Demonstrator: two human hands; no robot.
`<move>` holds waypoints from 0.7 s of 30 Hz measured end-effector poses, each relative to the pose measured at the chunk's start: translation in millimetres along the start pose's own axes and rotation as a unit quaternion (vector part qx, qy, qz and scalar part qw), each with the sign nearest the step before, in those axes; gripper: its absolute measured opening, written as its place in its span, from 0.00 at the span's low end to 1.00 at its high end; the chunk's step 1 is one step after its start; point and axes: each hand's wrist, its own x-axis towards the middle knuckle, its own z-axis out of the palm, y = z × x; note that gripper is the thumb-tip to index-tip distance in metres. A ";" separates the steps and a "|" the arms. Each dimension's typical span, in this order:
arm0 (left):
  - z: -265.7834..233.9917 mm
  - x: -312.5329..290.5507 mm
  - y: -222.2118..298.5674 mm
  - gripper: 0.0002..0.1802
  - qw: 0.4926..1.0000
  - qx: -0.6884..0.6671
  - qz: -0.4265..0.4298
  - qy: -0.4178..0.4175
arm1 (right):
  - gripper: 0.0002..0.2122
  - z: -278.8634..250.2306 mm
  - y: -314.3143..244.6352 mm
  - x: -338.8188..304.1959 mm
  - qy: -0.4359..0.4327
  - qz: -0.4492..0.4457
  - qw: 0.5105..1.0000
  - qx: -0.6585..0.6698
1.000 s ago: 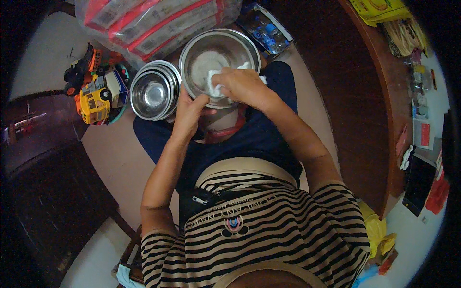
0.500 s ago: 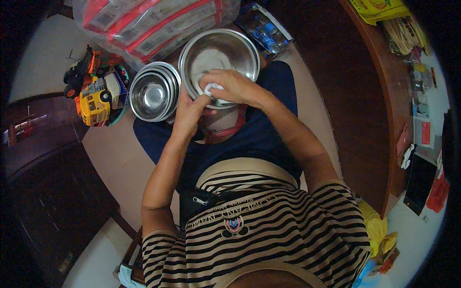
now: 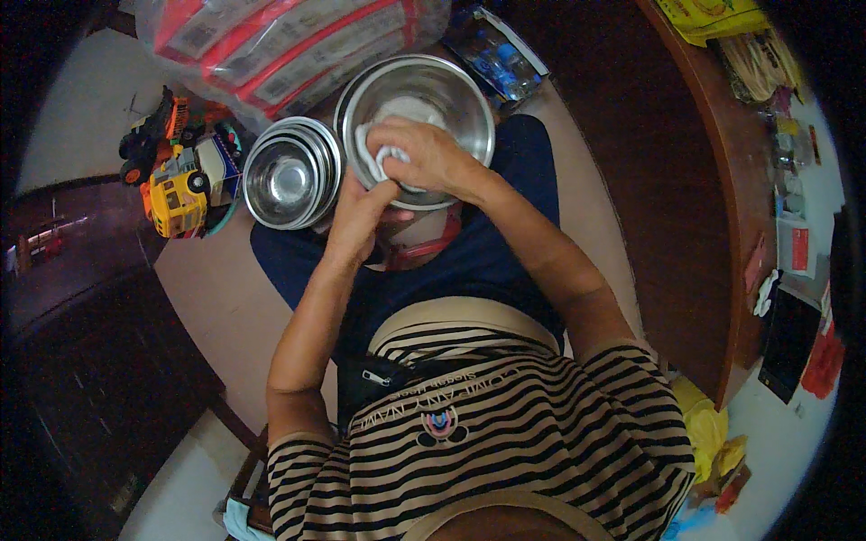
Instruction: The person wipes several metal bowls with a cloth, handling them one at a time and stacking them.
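A large stainless steel bowl (image 3: pixel 471 99) sits tilted before my lap, and another metal rim shows behind its left edge. My left hand (image 3: pixel 363 209) is closed on the near left part of the bowl's rim, its thumb over the edge. Inside the bowl, my right hand (image 3: pixel 428 155) grips a bunched white cloth (image 3: pixel 363 144), which lies against the left inner wall near the rim. Part of the cloth is hidden under the fingers. Close to the left of my left hand stands a nested stack of smaller steel bowls (image 3: pixel 290 177).
Plastic-wrapped packages with red stripes (image 3: pixel 298 54) lie beyond the bowls. Toy trucks (image 3: pixel 180 194) stand at the far left. A box of plastic bottles (image 3: pixel 503 65) is at the back right, beside a dark wooden cabinet (image 3: pixel 645 162). Yellow bags (image 3: pixel 704 424) lie at the right.
My right hand has moved the cloth up and left along the inner wall, and more of it shows. The large bowl has shifted slightly right. My left hand keeps its hold.
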 end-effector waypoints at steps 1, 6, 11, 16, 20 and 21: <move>-1.2 0.6 0.3 0.32 1.000 0.000 0.000 -0.001 | 0.08 -0.8 2.5 -4.2 -0.071 0.003 0.997 0.013; 0.3 0.0 1.0 0.34 0.999 0.006 0.022 0.033 | 0.08 -13.9 11.3 -20.9 -0.152 0.068 0.948 -0.273; 7.7 0.3 -0.9 0.35 1.000 -0.015 -0.002 0.011 | 0.08 -15.7 10.2 3.9 0.095 0.092 0.951 -0.278; 7.9 2.6 4.2 0.34 1.000 -0.012 -0.005 -0.006 | 0.09 0.2 3.3 6.2 0.054 -0.009 0.998 0.012; -2.3 2.0 2.6 0.33 0.999 0.023 0.027 0.018 | 0.09 1.2 1.8 -7.3 -0.074 0.036 0.993 0.086; -4.1 1.4 1.6 0.32 0.999 0.024 0.025 0.018 | 0.09 -1.7 2.7 -10.3 -0.141 0.045 0.986 0.079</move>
